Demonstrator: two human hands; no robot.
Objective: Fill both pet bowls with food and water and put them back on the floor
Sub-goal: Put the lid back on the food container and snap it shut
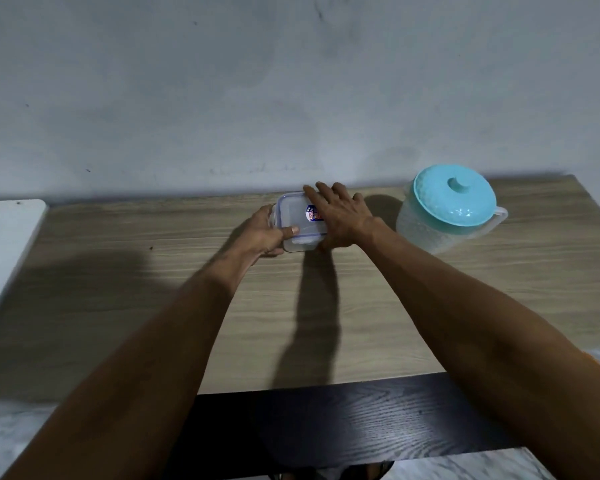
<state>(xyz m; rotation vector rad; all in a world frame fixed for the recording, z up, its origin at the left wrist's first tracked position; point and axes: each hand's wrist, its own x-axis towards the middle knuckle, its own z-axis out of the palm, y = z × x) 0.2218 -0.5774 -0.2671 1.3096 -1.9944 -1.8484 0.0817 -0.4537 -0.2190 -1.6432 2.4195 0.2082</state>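
Observation:
A small clear plastic container point(293, 220) with a blue-seamed lid and a sticker sits near the back of the wooden table point(153, 271). My left hand point(269, 235) grips its left side, thumb lying on the lid. My right hand point(340, 216) lies flat over the container's right side with straight fingers reaching to the far edge. A translucent water jug point(447, 209) with a turquoise lid stands to the right, apart from both hands. No pet bowls are in view.
A grey wall rises directly behind the table. A white surface point(7, 244) adjoins the table on the left. A dark wooden panel point(343, 420) sits below the table's front edge, over a pale marbled floor.

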